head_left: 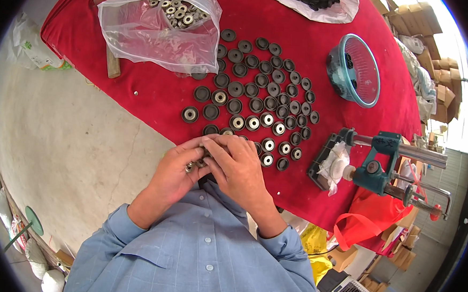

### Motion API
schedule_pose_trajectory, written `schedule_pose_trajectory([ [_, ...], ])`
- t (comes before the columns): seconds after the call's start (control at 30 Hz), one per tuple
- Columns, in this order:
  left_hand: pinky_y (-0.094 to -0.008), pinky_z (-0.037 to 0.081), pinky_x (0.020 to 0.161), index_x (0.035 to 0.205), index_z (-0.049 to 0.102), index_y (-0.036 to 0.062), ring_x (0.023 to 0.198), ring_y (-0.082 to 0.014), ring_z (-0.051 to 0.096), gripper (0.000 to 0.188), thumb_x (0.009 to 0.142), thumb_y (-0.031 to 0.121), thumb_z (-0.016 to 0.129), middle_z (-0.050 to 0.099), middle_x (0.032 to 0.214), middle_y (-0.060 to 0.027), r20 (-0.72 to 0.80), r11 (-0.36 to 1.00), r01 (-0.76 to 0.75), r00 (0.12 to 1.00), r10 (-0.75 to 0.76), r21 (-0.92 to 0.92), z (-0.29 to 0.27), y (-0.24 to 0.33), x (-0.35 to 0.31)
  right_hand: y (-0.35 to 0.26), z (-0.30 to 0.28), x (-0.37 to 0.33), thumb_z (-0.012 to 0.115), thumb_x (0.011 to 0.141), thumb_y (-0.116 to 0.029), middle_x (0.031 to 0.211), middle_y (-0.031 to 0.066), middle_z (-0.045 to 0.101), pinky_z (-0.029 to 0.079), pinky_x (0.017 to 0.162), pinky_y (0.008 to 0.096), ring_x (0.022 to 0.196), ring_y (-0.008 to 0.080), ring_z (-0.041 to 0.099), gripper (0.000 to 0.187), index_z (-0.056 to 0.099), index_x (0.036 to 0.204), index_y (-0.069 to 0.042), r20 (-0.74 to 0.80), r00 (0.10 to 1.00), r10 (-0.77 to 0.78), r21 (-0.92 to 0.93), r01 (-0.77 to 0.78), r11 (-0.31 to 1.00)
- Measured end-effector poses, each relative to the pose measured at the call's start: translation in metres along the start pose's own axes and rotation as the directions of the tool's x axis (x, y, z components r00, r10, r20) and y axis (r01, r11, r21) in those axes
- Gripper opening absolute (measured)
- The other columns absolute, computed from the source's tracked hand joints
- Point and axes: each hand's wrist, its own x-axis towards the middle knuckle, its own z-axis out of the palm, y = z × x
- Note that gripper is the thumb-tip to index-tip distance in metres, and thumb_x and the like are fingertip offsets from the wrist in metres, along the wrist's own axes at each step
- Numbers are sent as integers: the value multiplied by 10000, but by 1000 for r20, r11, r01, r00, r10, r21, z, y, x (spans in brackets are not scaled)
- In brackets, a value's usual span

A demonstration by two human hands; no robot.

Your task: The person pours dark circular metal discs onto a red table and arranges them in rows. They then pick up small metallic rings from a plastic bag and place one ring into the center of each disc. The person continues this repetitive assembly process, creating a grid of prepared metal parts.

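Close to my body at the table's near edge, my left hand (169, 170) is curled around several small metal ball bearings (190, 167). My right hand (239, 165) meets it, fingers bent together over the left fingertips; whatever they pinch is hidden. Just beyond both hands, round black plastic caps (211, 112) lie in loose rows on the red cloth (146, 98). Silver bearings (252, 123) sit in several caps of the nearer rows, while most farther caps hold none. Farther left, an open clear plastic bag (154, 47) contains more loose bearings (179, 11).
A teal plastic basket (378, 74) with a few black parts stands at the right. Nearer is a green hand press (378, 160) with a steel lever. A white sack (338, 13) of black pieces lies at the far edge. A wooden handle (112, 63) pokes out beside the clear bag.
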Motion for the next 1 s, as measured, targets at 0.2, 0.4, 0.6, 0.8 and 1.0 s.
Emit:
schedule_pose_trajectory([
  [0.2, -397, 579, 1108, 1485, 553, -65, 1267, -220, 666, 418, 1094, 41, 451, 656, 1363, -135, 44, 998, 62, 997, -62, 7, 4, 2, 1, 17, 2, -1, 720, 817, -20, 1099, 77, 659, 485, 861, 429, 993, 275, 656, 349, 717, 1165, -52, -22, 998, -55, 33, 56, 998],
  [0.4, -424, 565, 1140, 1477, 555, -92, 1286, -248, 664, 423, 1082, 13, 444, 657, 1371, -158, 25, 998, 63, 998, -63, 2, -5, 2, 5, 20, -6, 16, 734, 822, -34, 1051, 76, 658, 482, 897, 416, 980, 281, 671, 255, 697, 1074, -47, 141, 984, -105, -13, 108, 994],
  [0.6, -442, 559, 1146, 1501, 524, -119, 1336, -333, 656, 470, 1061, 34, 462, 629, 1457, -256, 43, 998, 57, 998, -56, -33, -1, 7, 7, 31, -20, 40, 790, 873, -40, 1043, 101, 707, 545, 828, 430, 944, 309, 697, 183, 699, 1030, -62, 105, 994, 12, 48, -17, 999],
  [0.8, -449, 572, 1130, 1504, 508, -141, 1340, -393, 657, 502, 1055, 82, 484, 593, 1490, -342, 47, 995, 92, 995, -93, 24, 2, 12, 9, 75, -8, 74, 768, 869, -21, 1059, 81, 708, 525, 865, 434, 953, 285, 687, 197, 701, 1052, -47, -275, 958, -83, -222, 20, 975],
  [1.0, -448, 542, 1157, 1495, 530, -127, 1356, -391, 647, 465, 1074, 60, 474, 599, 1493, -327, 74, 993, 113, 991, -110, -27, -2, 12, 10, 87, 4, 72, 759, 843, -20, 1063, 76, 713, 530, 888, 439, 955, 280, 687, 210, 718, 1049, -35, -216, 964, -155, -315, 81, 946],
])
